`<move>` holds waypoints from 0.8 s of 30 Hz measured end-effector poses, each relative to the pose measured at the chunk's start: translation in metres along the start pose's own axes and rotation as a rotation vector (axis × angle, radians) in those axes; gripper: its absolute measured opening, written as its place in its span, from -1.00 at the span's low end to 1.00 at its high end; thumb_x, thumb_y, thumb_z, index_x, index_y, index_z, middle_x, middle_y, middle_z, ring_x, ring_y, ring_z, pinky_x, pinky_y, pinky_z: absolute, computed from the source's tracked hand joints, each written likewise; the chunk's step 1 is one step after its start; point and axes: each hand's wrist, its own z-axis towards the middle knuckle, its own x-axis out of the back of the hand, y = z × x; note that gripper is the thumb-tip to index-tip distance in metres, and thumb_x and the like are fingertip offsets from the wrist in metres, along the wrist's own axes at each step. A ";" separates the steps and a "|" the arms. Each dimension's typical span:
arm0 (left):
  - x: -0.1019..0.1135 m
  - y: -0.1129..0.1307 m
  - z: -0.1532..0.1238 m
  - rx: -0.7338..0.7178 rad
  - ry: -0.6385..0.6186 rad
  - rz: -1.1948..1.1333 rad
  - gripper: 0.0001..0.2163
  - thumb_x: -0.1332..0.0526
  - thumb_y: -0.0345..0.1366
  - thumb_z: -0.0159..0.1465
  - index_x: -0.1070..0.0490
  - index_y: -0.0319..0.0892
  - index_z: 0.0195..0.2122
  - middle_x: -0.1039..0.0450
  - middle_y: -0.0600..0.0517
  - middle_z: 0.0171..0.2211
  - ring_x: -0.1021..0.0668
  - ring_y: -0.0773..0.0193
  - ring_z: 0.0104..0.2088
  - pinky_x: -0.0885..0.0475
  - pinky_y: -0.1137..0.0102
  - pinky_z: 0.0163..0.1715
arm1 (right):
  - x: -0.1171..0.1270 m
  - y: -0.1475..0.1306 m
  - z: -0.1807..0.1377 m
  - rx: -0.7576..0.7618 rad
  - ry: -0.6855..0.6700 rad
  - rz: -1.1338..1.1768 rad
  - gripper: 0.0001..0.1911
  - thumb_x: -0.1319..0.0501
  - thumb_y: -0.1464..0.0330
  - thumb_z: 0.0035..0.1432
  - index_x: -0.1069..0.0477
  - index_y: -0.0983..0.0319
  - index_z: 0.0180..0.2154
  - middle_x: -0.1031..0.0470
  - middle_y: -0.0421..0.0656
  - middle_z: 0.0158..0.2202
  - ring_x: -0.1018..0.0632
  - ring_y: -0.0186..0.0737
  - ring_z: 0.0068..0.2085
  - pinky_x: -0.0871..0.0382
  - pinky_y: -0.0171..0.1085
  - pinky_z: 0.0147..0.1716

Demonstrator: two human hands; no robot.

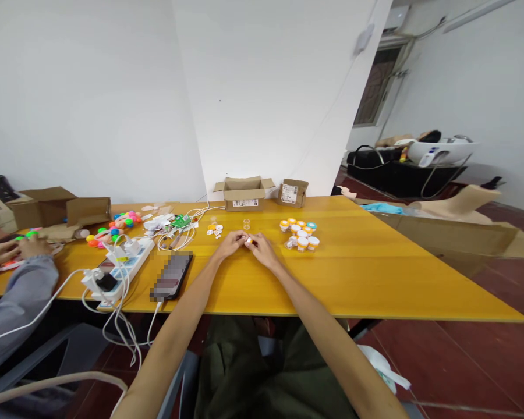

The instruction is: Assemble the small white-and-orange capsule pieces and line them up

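My left hand [231, 242] and my right hand [262, 249] meet at the middle of the yellow table [367, 273], fingers pinched together on a small white and orange piece [248, 240] between them. A cluster of small white jars with orange and teal lids [300, 234] stands just right of my right hand. A small clear ring-like piece [246, 223] lies beyond my hands. Several small white and orange discs [214, 229] lie to the left of it.
An open cardboard box [244, 193] and a smaller box [293, 192] stand by the wall. A phone [173, 276], a power strip with cables [120, 266] and colourful balls [121, 222] lie at left. Another person's hands [17, 249] work at far left.
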 end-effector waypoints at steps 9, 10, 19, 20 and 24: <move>0.001 0.004 -0.001 0.030 0.002 -0.013 -0.78 -0.30 -0.12 0.18 -0.53 -0.19 -0.36 -0.48 0.06 -0.47 -0.43 0.30 -0.43 -0.35 0.41 -0.35 | -0.003 0.003 0.001 0.009 0.004 0.009 -0.84 -0.22 0.33 0.15 -0.53 0.16 -0.23 -0.43 -0.18 -0.33 -0.48 -0.12 -0.22 -0.37 -0.17 -0.09; 0.001 0.005 -0.002 0.032 0.008 -0.011 -0.78 -0.30 -0.12 0.17 -0.53 -0.19 -0.37 -0.47 0.07 -0.48 -0.42 0.30 -0.44 -0.35 0.41 -0.35 | -0.004 0.003 0.000 0.009 0.009 0.008 -0.84 -0.22 0.34 0.15 -0.54 0.15 -0.23 -0.43 -0.18 -0.32 -0.48 -0.12 -0.21 -0.37 -0.18 -0.09; 0.000 0.004 -0.002 0.034 0.068 -0.001 -0.78 -0.30 -0.13 0.18 -0.57 -0.20 -0.35 -0.49 0.07 -0.49 -0.42 0.31 -0.45 -0.36 0.40 -0.37 | -0.002 0.004 -0.001 -0.001 0.060 0.011 -0.78 -0.24 0.36 0.11 -0.56 0.11 -0.18 -0.46 -0.18 -0.36 -0.51 -0.10 -0.21 -0.40 -0.17 -0.11; 0.000 0.005 -0.002 0.034 0.080 -0.004 -0.77 -0.30 -0.13 0.18 -0.57 -0.20 -0.34 -0.49 0.06 -0.48 -0.43 0.31 -0.44 -0.37 0.40 -0.36 | -0.002 0.004 0.000 -0.006 0.071 0.016 -0.78 -0.24 0.37 0.10 -0.55 0.11 -0.18 -0.47 -0.18 -0.35 -0.51 -0.10 -0.21 -0.41 -0.16 -0.11; -0.001 0.007 -0.002 0.042 0.138 -0.018 -0.74 -0.30 -0.08 0.18 -0.57 -0.19 -0.34 -0.47 0.07 -0.50 -0.43 0.32 -0.46 -0.38 0.40 -0.38 | -0.001 0.005 0.002 -0.046 0.135 0.044 -0.76 -0.24 0.39 0.03 -0.53 0.15 -0.20 -0.53 -0.13 -0.26 -0.53 -0.09 -0.18 -0.41 -0.12 -0.07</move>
